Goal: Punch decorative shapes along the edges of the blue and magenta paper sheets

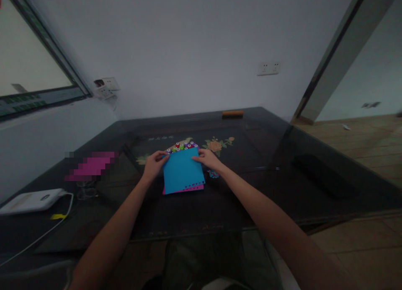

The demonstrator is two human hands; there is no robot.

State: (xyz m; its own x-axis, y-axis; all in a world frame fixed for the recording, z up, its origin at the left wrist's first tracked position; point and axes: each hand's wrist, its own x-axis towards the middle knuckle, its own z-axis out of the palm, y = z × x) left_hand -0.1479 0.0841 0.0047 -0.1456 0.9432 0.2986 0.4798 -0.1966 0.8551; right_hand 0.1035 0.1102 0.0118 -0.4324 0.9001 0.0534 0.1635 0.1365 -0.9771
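Both hands gripped the blue sheet (182, 171), the left hand (154, 164) at its 10 o'clock corner, the right hand (207, 158) at 2 o'clock, above a pink sheet (188, 190).

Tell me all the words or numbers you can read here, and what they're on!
None can be read.
Table top: a short row of pale characters above the flower picture, too blurred to read.
Blue paper, held at its far corners by the left hand and right hand: no writing shows.
White device: a mark on top, too small to read.
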